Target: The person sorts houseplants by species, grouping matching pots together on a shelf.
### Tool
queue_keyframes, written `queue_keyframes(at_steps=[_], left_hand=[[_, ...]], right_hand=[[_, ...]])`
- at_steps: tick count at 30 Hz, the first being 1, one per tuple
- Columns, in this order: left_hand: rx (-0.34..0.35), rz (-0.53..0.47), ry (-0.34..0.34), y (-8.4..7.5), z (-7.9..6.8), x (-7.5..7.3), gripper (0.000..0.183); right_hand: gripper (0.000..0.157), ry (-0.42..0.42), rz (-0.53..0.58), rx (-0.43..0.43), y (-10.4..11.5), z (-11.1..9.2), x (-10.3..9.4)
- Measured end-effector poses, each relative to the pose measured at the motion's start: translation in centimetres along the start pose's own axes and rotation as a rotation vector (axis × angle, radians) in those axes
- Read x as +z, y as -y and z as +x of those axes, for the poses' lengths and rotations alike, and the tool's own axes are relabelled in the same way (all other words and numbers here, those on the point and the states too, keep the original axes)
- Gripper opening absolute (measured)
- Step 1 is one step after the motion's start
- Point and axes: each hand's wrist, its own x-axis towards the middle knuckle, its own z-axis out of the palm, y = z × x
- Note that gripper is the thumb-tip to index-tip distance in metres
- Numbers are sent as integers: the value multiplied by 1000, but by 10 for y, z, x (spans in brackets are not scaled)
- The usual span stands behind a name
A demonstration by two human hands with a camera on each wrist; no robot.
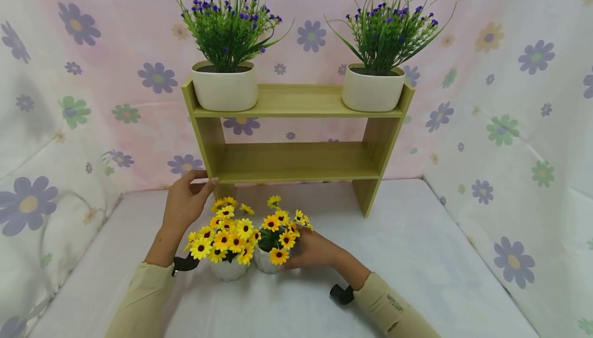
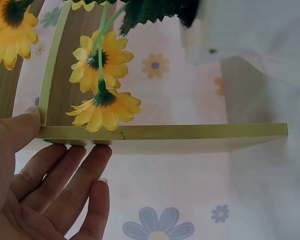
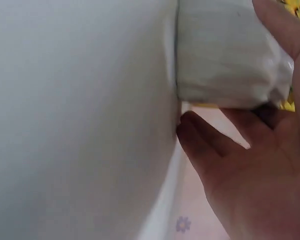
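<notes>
My left hand [image 1: 185,201] is at the left side of a two-tier wooden shelf [image 1: 296,163]. In the left wrist view, the thumb [image 2: 27,122] lies on the front corner where the middle board meets the side panel, and the fingertips press the panel's outer face. My right hand [image 1: 312,249] holds a small white pot [image 1: 266,262] of yellow daisy-like flowers [image 1: 279,227] from its right side. Thumb and fingers lie on either side of the pot [image 3: 230,55] in the right wrist view. A matching flower pot [image 1: 229,270] stands just left of it.
Two larger cream planters [image 1: 225,88] with purple flowers and grass stand at the ends of the top board, the second planter [image 1: 372,90] on the right. A white cloth [image 1: 417,255] covers the table. Flower-patterned curtains [image 1: 500,96] enclose the back and sides.
</notes>
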Motion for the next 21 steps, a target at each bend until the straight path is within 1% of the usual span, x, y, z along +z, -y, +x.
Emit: queue_keyframes(at_steps=[2, 5, 8, 10, 14, 18, 21], left_hand=[[1, -1, 1, 0, 0, 0, 53], [2, -2, 4, 0, 1, 0, 53], [0, -4, 6, 0, 1, 0, 54], [0, -5, 6, 0, 1, 0, 54], [-2, -7, 6, 2, 1, 0, 54], [-1, -8, 7, 2, 0, 0, 54], [5, -9, 10, 1, 1, 0, 55]], right_hand=[[82, -33, 19, -63, 2, 2, 4], [82, -83, 26, -129, 5, 4, 9], [82, -109, 27, -165, 7, 5, 12], [81, -122, 28, -169, 8, 5, 12], [80, -121, 69, -159, 8, 5, 13], [81, -151, 53, -125, 6, 3, 12], [82, -177, 17, -110, 5, 2, 10]])
